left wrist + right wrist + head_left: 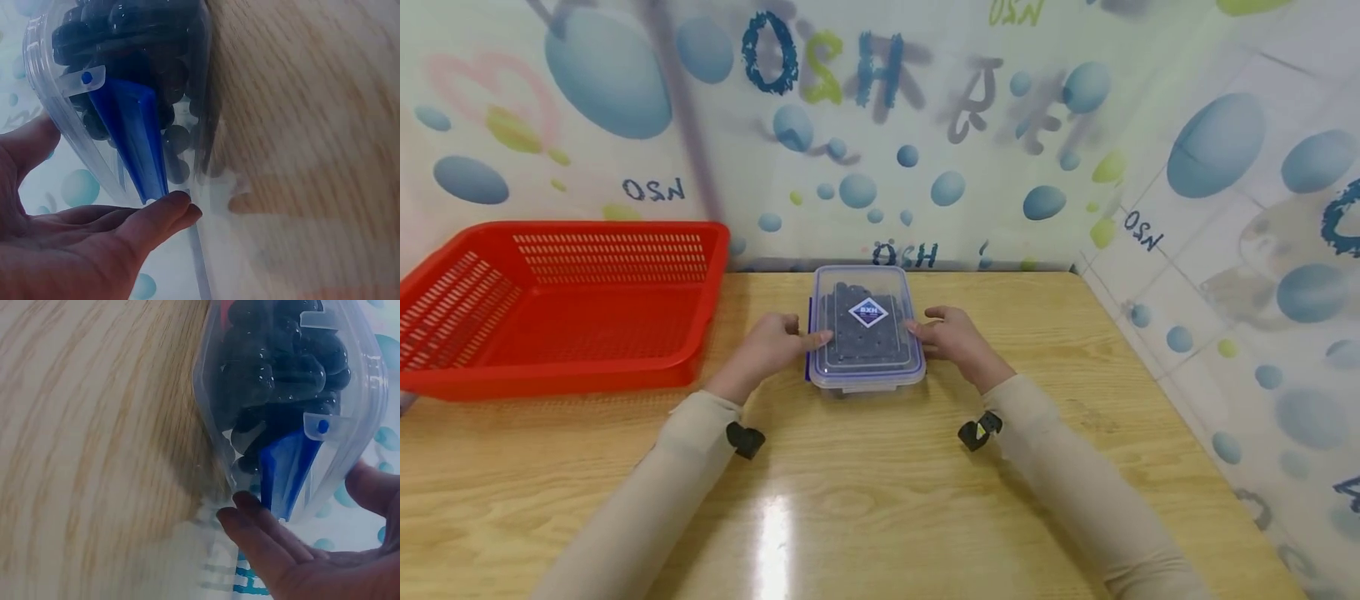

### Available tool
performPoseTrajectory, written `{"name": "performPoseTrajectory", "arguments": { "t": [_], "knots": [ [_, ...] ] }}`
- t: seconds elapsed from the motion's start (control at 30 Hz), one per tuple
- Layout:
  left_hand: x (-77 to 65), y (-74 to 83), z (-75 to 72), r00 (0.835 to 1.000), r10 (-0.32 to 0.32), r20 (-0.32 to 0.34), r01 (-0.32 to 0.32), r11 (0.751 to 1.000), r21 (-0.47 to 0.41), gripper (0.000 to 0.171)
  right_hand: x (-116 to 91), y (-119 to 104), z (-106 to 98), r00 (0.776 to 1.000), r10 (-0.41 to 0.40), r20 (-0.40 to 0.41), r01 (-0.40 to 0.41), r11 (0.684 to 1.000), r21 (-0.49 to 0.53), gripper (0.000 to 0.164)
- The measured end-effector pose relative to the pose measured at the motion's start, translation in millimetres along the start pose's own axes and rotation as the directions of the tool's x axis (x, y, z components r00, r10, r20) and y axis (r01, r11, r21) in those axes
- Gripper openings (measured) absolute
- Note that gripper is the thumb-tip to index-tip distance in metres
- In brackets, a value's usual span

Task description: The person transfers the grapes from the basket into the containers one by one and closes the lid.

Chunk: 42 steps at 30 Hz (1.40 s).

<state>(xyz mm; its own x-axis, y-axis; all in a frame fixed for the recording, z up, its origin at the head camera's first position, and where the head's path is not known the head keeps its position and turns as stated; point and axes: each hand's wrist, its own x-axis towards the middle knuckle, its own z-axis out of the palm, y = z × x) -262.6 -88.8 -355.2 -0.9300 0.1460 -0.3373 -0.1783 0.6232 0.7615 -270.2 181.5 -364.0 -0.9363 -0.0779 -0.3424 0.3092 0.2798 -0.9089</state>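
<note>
Flanking the clear container [867, 329] of dark berries, the left hand [772, 340] and right hand [952, 333] each set relaxed fingertips on a side, curled round nothing. Fingertips [175, 206] touch a blue latch [134, 134], raised off the wall; I judge even pressure from both sides is wanted. The red basket [561, 308] lies well apart beyond the left fingers; bare table [865, 500] lies behind the wrists

L arm: beige sleeve, forearm angled inward, dark strap at wrist | left hand [772, 340]: fingers nearly straight, fingertips [178, 203] touching a blue latch, thumb apart | R arm: mirrored, strap at wrist | right hand [951, 335]: fingers extended, fingertips [240, 506] at the opposite latch, thumb spread | both palms face each other
</note>
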Motion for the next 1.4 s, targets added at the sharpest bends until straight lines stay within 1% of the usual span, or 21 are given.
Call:
{"name": "performPoseTrajectory", "arguments": {
  "t": [0.1, 0.2, 0.23, 0.3, 0.43, 0.57, 0.67, 0.7, 0.77, 0.83, 0.9, 0.97, 1.03, 1.13, 1.2, 1.27, 1.4],
  "knots": [
    [-0.8, -1.8, -0.2, 1.0, -0.005, 0.007, 0.005, 1.0, -0.011, 0.083, -2.1, -0.3, 0.0, 0.999, -0.023, -0.034, 0.02, 0.997, -0.078, 0.069],
    [-1.0, -2.9, -0.7, 1.0, -0.023, 0.018, 0.023, 1.0, -0.005, 0.086, -3.4, -0.3, 1.8, 0.996, -0.056, -0.073, 0.043, 0.984, -0.174, 0.067],
    [-0.7, -2.8, -0.6, 0.999, -0.03, 0.021, 0.03, 1.0, -0.004, 0.087, -4.1, -0.8, 2.6, 0.994, -0.071, -0.078, 0.055, 0.98, -0.19, 0.065],
    [-0.1, -1.8, -0.7, 0.999, -0.043, 0.025, 0.044, 0.999, -0.013, 0.09, -5.0, -2.6, 4.3, 0.991, -0.104, -0.089, 0.085, 0.977, -0.197, 0.06],
    [2.6, 0.5, -0.1, 0.999, -0.045, 0.019, 0.046, 0.998, -0.031, 0.09, -7.5, -8.8, 6.8, 0.98, -0.159, -0.117, 0.136, 0.973, -0.185, 0.05],
    [5.2, 0.7, 3.4, 0.999, -0.032, 0.021, 0.033, 0.999, -0.042, 0.088, -10.3, -10.5, 8.6, 0.974, -0.166, -0.157, 0.124, 0.96, -0.25, 0.044],
    [7.4, -1.3, 5.7, 0.999, -0.022, 0.036, 0.024, 0.998, -0.05, 0.089, -10.9, -8.4, 10.0, 0.974, -0.157, -0.162, 0.108, 0.955, -0.278, 0.044],
    [8.3, -2.2, 5.8, 0.999, -0.019, 0.042, 0.021, 0.998, -0.055, 0.09, -10.6, -7.6, 10.4, 0.975, -0.161, -0.156, 0.113, 0.954, -0.278, 0.044],
    [10.5, -4.9, 5.3, 0.998, -0.012, 0.059, 0.017, 0.996, -0.091, 0.092, -10.0, -6.9, 10.8, 0.975, -0.174, -0.141, 0.129, 0.951, -0.282, 0.045],
    [13.5, -8.1, 4.5, 0.996, 0.004, 0.089, 0.01, 0.988, -0.153, 0.093, -8.9, -6.7, 10.6, 0.975, -0.187, -0.122, 0.144, 0.945, -0.294, 0.046],
    [16.8, -10.7, 4.2, 0.993, 0.012, 0.116, 0.015, 0.973, -0.23, 0.094, -8.5, -7.7, 9.4, 0.975, -0.194, -0.107, 0.152, 0.937, -0.315, 0.046],
    [19.1, -11.6, 4.6, 0.992, 0.006, 0.127, 0.032, 0.955, -0.295, 0.095, -8.4, -9.5, 7.6, 0.977, -0.189, -0.097, 0.147, 0.93, -0.337, 0.046],
    [19.8, -10.2, 5.3, 0.994, -0.006, 0.107, 0.039, 0.949, -0.313, 0.093, -8.0, -11.4, 6.0, 0.979, -0.185, -0.086, 0.144, 0.925, -0.353, 0.047],
    [15.3, -2.0, 8.0, 0.999, -0.02, 0.028, 0.027, 0.961, -0.274, 0.085, -7.1, -13.1, 4.1, 0.979, -0.19, -0.075, 0.151, 0.922, -0.357, 0.047],
    [10.4, 4.7, 11.7, 1.0, -0.009, -0.022, 0.003, 0.97, -0.242, 0.074, -6.6, -12.9, 3.1, 0.979, -0.194, -0.07, 0.157, 0.921, -0.356, 0.047],
    [4.8, 11.7, 16.6, 0.998, 0.004, -0.059, -0.017, 0.975, -0.221, 0.061, -6.4, -12.8, 2.3, 0.979, -0.194, -0.065, 0.16, 0.923, -0.349, 0.047],
    [-1.4, 21.5, 24.9, 0.991, 0.035, -0.129, -0.053, 0.988, -0.142, 0.041, -6.3, -14.2, 1.2, 0.98, -0.192, -0.056, 0.161, 0.923, -0.349, 0.048]
  ]
}}
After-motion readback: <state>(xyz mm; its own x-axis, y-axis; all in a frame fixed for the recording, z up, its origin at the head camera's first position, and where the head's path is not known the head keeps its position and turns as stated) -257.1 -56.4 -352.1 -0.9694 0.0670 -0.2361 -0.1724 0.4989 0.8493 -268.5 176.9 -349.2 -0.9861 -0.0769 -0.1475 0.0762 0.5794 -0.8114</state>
